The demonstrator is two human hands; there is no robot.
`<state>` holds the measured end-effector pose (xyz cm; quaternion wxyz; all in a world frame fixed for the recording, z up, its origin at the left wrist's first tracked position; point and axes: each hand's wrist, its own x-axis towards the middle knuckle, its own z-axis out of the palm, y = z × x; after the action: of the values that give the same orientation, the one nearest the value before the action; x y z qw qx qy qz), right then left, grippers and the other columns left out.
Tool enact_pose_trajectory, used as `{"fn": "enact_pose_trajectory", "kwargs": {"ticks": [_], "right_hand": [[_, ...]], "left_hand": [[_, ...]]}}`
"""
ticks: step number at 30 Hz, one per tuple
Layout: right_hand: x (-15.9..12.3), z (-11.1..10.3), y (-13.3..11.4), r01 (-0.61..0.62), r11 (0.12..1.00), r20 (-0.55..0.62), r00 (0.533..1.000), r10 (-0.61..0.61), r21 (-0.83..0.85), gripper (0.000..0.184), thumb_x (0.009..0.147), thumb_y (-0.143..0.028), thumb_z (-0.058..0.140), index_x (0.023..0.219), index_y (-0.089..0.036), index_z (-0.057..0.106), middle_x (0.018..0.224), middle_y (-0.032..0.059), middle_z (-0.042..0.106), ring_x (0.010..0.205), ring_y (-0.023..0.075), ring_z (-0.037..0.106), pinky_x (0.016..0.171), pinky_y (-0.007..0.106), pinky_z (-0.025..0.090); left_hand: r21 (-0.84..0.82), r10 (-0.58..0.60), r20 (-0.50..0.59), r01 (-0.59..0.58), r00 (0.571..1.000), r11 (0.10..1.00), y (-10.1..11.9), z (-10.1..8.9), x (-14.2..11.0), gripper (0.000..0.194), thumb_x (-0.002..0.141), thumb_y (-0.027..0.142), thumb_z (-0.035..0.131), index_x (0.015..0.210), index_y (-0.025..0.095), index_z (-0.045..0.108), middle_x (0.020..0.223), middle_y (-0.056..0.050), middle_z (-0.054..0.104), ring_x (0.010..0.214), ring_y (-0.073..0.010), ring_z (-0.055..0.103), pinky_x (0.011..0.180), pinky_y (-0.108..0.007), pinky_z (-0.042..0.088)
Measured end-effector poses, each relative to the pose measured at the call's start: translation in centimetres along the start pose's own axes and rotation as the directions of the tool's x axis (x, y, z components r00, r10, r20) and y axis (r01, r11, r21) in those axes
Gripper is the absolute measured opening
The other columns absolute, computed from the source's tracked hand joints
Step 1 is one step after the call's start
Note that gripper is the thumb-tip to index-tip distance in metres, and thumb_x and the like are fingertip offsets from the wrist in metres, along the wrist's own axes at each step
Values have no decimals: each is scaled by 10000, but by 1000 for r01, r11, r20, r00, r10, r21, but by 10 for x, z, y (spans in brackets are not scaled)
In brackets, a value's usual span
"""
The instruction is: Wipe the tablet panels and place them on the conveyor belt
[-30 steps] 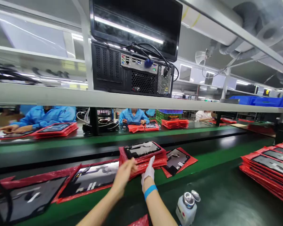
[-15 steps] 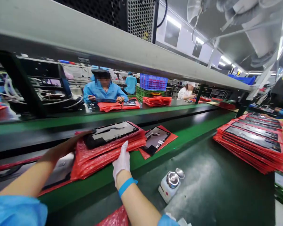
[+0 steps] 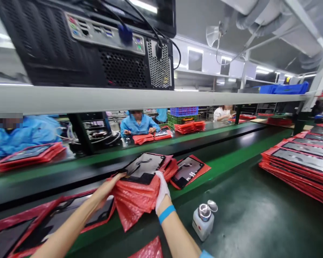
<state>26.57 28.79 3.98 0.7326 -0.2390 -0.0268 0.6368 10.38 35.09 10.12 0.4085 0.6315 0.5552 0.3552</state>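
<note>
A flat black-and-grey device panel (image 3: 148,165) lies on top of several red bubble-wrap bags (image 3: 137,193), which fan out and droop towards me. My left hand (image 3: 117,179) is bare and grips the left end of this pile, its fingers partly hidden. On the near right side, my right hand (image 3: 163,190), in a white glove with a blue wristband, closes round the edge, thumb up by the panel's corner. Just right of the pile, another panel (image 3: 188,172) rests on its red bag. More panels (image 3: 72,211) on red bags lie under my left forearm.
A white dispenser bottle (image 3: 203,222) with its metal lid up stands on the dark green bench. At right is a tall stack of bagged panels (image 3: 298,161). A grey shelf beam (image 3: 150,101) crosses ahead, carrying a computer case (image 3: 91,53). Co-workers sit opposite.
The view has tilted up and levelled. The pile, flat and even before, now has its lower bags fanned and sagging towards me. Both hands stay on it, and more panels show at left.
</note>
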Motion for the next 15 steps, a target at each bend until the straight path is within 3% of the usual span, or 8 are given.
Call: {"fn": "enact_pose_trajectory", "kwargs": {"ticks": [4, 8, 12, 14, 15], "right_hand": [[-35, 9, -8, -131, 991, 236, 964, 119, 36, 352, 792, -414, 646, 1046, -181, 722, 960, 34, 757, 987, 235, 689, 861, 353, 548], [-87, 20, -15, -135, 981, 419, 889, 182, -140, 534, 811, -579, 556, 1124, -175, 710, 908, 56, 759, 919, 275, 701, 816, 421, 562], [-142, 9, -21, -79, 949, 349, 918, 188, -304, 621, 809, -650, 503, 1060, -127, 725, 753, 74, 742, 834, 301, 702, 757, 467, 566], [-166, -15, -23, -68, 940, 254, 954, 160, -335, 567, 808, -622, 536, 1018, -133, 733, 725, 69, 735, 813, 301, 702, 754, 472, 565], [-176, -31, -23, -55, 939, 195, 972, 128, -339, 511, 805, -589, 571, 981, -140, 739, 708, 62, 731, 798, 297, 703, 755, 468, 564]], "left_hand": [[-67, 33, -109, -40, 994, 997, 21, -10, -43, 521, 499, 694, 652, 696, 212, 660, 697, -50, 721, 848, -318, 660, 796, -403, 483], [-105, 122, -173, -141, 977, 984, 37, -35, -87, 613, 496, 675, 712, 933, 245, 696, 910, -40, 766, 1053, -330, 641, 924, -390, 468], [-121, 211, -174, -234, 962, 965, 38, -78, -124, 637, 600, 796, 550, 863, 240, 717, 1015, -83, 763, 1147, -366, 604, 951, -436, 483], [-245, 84, -201, -133, 976, 960, 32, -89, -148, 643, 679, 796, 480, 954, 263, 709, 1129, -69, 745, 1203, -324, 588, 998, -439, 459], [-340, -27, -150, -26, 988, 940, 27, -87, -163, 632, 684, 782, 505, 991, 265, 702, 1152, -69, 741, 1196, -310, 600, 1006, -433, 458]]}}
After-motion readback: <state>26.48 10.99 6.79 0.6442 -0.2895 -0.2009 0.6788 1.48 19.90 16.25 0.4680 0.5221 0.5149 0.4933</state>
